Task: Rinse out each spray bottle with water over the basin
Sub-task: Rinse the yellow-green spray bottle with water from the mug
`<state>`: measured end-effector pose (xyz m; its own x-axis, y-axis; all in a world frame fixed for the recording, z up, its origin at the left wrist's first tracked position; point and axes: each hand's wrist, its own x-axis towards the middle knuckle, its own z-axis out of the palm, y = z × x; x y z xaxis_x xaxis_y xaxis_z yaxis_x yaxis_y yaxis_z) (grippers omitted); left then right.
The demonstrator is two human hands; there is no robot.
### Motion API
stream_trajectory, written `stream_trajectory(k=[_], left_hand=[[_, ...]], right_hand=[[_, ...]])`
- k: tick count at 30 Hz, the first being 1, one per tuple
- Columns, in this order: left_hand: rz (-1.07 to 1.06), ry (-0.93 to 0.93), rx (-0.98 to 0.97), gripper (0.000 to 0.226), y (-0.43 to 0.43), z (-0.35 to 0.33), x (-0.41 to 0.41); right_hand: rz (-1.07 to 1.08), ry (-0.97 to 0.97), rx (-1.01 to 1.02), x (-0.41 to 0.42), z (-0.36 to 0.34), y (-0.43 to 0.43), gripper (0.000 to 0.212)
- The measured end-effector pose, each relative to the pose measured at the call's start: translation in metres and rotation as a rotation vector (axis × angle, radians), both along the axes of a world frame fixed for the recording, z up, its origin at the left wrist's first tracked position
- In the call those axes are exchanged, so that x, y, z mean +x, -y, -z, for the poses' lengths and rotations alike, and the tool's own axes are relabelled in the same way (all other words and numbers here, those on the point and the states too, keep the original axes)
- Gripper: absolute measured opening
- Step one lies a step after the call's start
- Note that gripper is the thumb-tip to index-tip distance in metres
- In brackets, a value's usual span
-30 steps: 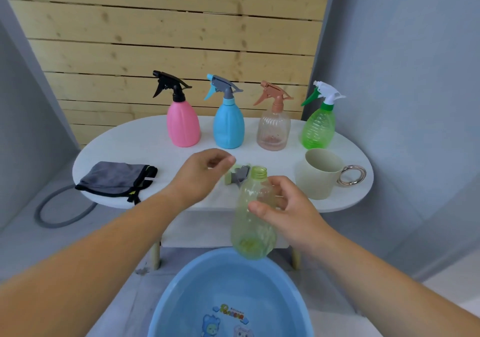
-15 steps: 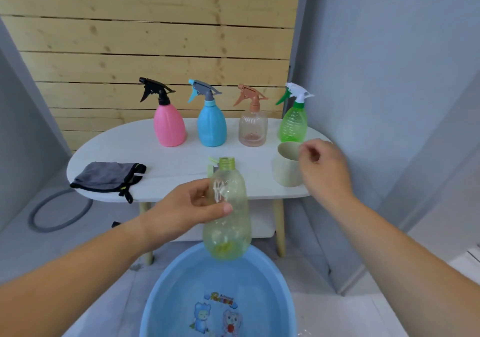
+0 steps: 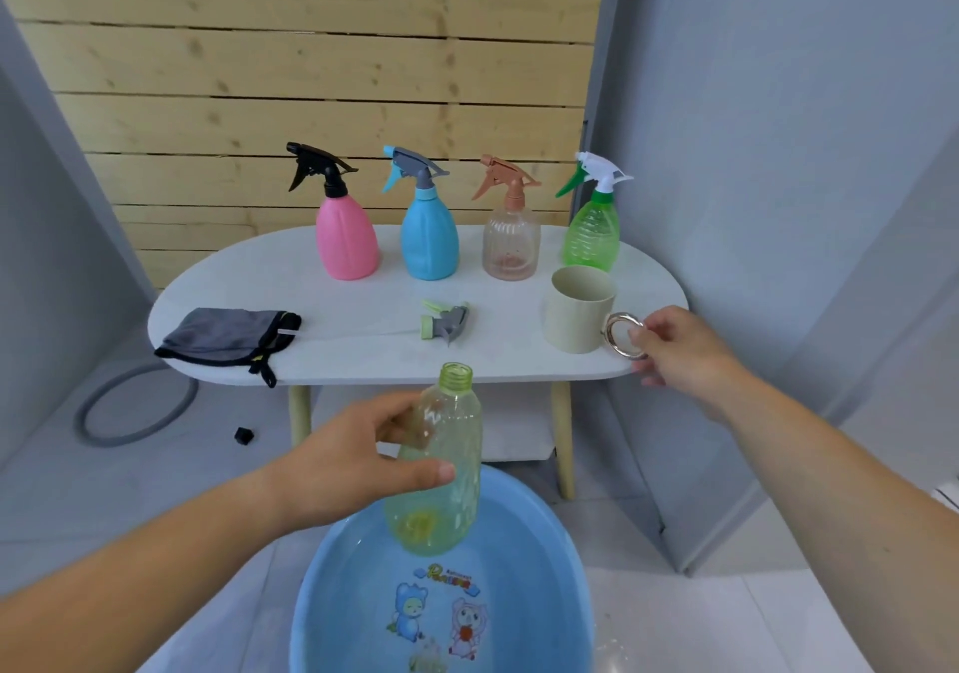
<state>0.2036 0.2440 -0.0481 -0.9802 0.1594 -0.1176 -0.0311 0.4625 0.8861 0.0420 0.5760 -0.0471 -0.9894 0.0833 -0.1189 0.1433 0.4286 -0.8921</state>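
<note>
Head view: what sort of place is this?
Probably a makeshift indoor cleaning corner: a small white table by a wood-plank wall, grey panels either side, a blue basin on the tiled floor.

- A domestic wash corner: a round blue plastic cartoon-printed basin (image 3: 542, 558) is sitting on pale floor tiles (image 3: 726, 620).
- Horizontal pine wall planks (image 3: 311, 50) and plain grey panels (image 3: 778, 153) are enclosing a small white oval table (image 3: 353, 309).
</note>
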Motion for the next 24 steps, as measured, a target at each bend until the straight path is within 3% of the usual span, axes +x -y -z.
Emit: stream_trajectory(k=[11, 18, 21, 24], left_hand=[[0.007, 0.006, -0.076, 0.053, 0.030, 0.007, 0.029], [-0.065, 0.060, -0.064, 0.059, 0.038, 0.022, 0.033], [-0.076, 0.069, -0.057, 0.073, 0.033, 0.037, 0.034], [-0.070, 0.069, -0.095, 0.068, 0.030, 0.051, 0.034]], right_hand=[[-0.455, 0.385, -0.323, 0.100, -0.032, 0.022, 0.019], [-0.479, 0.724, 0.080, 0.119, 0.076, 0.065, 0.017], [-0.401, 0.714, 0.156, 0.113, 0.131, 0.080, 0.018], [-0.301, 0.698, 0.169, 0.108, 0.173, 0.085, 0.021]])
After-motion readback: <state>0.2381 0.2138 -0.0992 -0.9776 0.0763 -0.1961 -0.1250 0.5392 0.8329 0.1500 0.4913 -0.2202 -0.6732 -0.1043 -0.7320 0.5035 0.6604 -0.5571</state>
